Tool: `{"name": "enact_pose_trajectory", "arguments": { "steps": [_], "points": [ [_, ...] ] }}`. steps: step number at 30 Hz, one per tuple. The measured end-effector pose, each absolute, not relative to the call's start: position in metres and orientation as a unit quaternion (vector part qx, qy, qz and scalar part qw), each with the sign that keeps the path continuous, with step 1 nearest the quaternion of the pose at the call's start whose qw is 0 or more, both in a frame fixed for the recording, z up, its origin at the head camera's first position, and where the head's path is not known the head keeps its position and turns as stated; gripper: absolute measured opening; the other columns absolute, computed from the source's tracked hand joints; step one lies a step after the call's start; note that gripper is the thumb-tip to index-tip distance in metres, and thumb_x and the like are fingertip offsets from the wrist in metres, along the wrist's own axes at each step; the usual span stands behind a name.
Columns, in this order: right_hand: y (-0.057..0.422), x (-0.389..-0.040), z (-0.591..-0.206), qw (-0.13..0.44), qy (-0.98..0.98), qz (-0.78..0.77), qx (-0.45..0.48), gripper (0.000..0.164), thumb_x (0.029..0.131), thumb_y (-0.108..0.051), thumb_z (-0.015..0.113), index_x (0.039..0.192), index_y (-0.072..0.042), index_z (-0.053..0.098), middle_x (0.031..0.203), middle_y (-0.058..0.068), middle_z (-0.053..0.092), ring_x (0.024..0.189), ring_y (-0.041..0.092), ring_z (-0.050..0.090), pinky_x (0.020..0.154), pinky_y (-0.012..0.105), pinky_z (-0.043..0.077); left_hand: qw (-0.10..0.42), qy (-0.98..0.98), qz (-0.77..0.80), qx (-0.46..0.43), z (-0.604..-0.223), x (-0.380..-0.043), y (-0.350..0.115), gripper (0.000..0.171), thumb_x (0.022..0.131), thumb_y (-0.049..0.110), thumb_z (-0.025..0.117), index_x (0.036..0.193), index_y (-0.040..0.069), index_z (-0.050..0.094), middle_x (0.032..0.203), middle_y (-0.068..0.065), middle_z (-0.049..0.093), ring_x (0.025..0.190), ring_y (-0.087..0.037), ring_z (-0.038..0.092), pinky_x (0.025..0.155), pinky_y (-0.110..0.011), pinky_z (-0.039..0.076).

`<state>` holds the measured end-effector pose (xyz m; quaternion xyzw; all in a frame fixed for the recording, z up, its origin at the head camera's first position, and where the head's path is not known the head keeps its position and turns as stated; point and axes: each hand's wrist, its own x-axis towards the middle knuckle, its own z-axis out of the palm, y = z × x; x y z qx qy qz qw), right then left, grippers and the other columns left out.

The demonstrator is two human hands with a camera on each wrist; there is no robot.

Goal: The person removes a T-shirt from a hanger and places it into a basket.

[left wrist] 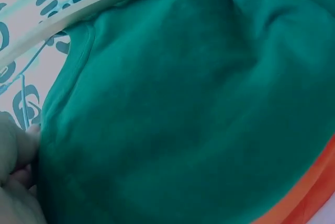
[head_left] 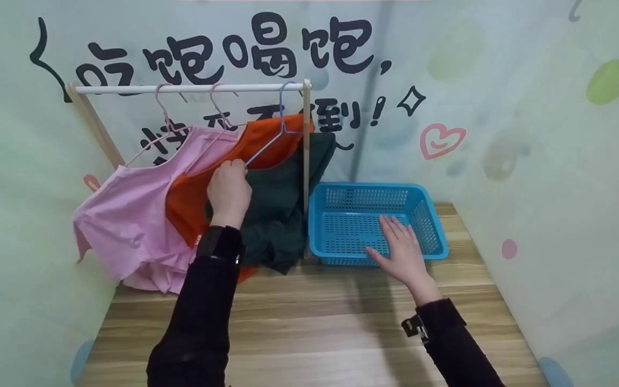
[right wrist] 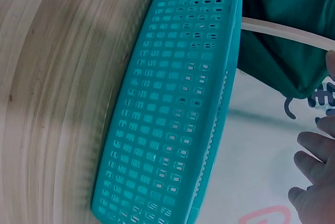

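My left hand (head_left: 230, 191) pinches the edge of a dark green shirt (head_left: 273, 207) beside the lower left arm of a blue hanger (head_left: 264, 149). In the left wrist view the fingers (left wrist: 18, 150) meet the shirt's edge at the left; whether they also grip the hanger is hidden. The hanger hooks on the rack's white rail (head_left: 191, 88), near its right end. An orange garment (head_left: 188, 201) and a pink garment (head_left: 148, 215) hang to the left. My right hand (head_left: 400, 250), fingers spread, is over the front of a blue basket (head_left: 317, 250) and holds nothing.
The rack's right wooden post (head_left: 306, 161) stands between the green shirt and the basket. Two pink hangers, one a pink hanger (head_left: 163, 107) at the left, hook on the rail. Wood-grain tabletop (head_left: 309, 333) extends in front, with a printed cloth wall (head_left: 503, 107) behind.
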<state>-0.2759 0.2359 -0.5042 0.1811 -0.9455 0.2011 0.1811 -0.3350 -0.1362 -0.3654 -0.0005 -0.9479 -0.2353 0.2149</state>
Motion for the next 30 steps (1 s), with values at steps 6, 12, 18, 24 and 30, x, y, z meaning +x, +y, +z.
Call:
{"name": "enact_pose_trajectory", "arguments": {
  "steps": [6,12,18,24,30],
  "points": [
    [0.237,-0.274,-0.505,0.191,-0.941,0.207,0.185,0.078,0.090,-0.039,0.071,0.149,0.001,0.039,0.149,0.022,0.043,0.140,0.040,0.034,0.113,0.062,0.015,0.292,-0.924,-0.246,0.026,-0.363,-0.330,-0.154,0.015,0.097,0.008,0.062,0.105,-0.004,0.067,0.099,-0.023,0.066,0.090,-0.042,0.062,0.085,-0.055,0.050],
    [0.235,-0.273,-0.505,0.181,-0.942,0.213,0.187,0.079,0.091,-0.040,0.070,0.150,0.001,0.037,0.150,0.023,0.041,0.141,0.039,0.033,0.115,0.060,0.013,0.401,-0.884,-0.241,0.004,-0.365,-0.319,-0.183,0.009,0.093,0.004,0.063,0.094,-0.004,0.067,0.088,-0.024,0.065,0.086,-0.045,0.061,0.077,-0.056,0.046],
    [0.234,-0.273,-0.504,0.181,-0.938,0.222,0.195,0.079,0.092,-0.039,0.069,0.151,0.001,0.036,0.152,0.022,0.039,0.142,0.039,0.032,0.116,0.055,0.014,0.434,-0.868,-0.241,-0.035,-0.388,-0.302,-0.210,0.015,0.095,0.009,0.064,0.088,-0.004,0.063,0.081,-0.023,0.060,0.080,-0.046,0.057,0.071,-0.055,0.043],
    [0.228,-0.274,-0.508,0.197,-0.930,0.230,0.210,0.076,0.091,-0.032,0.072,0.149,0.004,0.038,0.150,0.024,0.041,0.141,0.040,0.034,0.115,0.055,0.019,0.435,-0.862,-0.254,-0.049,-0.420,-0.287,-0.235,0.023,0.099,0.017,0.062,0.090,-0.004,0.065,0.082,-0.022,0.062,0.080,-0.043,0.058,0.074,-0.054,0.043],
    [0.219,-0.272,-0.511,0.194,-0.924,0.237,0.229,0.075,0.091,-0.031,0.072,0.149,0.004,0.038,0.150,0.025,0.041,0.141,0.039,0.034,0.114,0.054,0.023,0.449,-0.854,-0.254,-0.058,-0.453,-0.271,-0.260,0.026,0.097,0.021,0.064,0.083,0.000,0.063,0.074,-0.018,0.061,0.072,-0.040,0.057,0.067,-0.050,0.041]
  ]
}}
